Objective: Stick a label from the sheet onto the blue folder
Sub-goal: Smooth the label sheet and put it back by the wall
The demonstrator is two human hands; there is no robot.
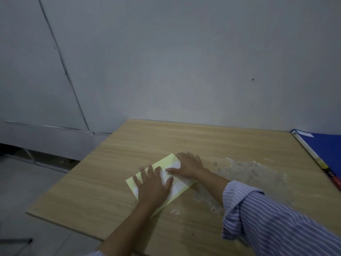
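A pale yellow label sheet (178, 188) with white labels lies on the wooden table (114, 157), near its left part. My left hand (152, 183) rests flat on the sheet's near half, fingers spread. My right hand (187, 165) presses flat on the sheet's far end, thumb pointing left over a white label. Neither hand grips anything that I can see. The blue folder (328, 146) lies at the table's far right edge, partly cut off by the frame, with a small white label (305, 134) near its far corner.
A long thin strip with yellow and red markings (313, 157) lies along the folder's left side. A whitish scuffed patch (247, 172) covers the table right of my hands. A grey wall stands behind the table; the floor drops away on the left.
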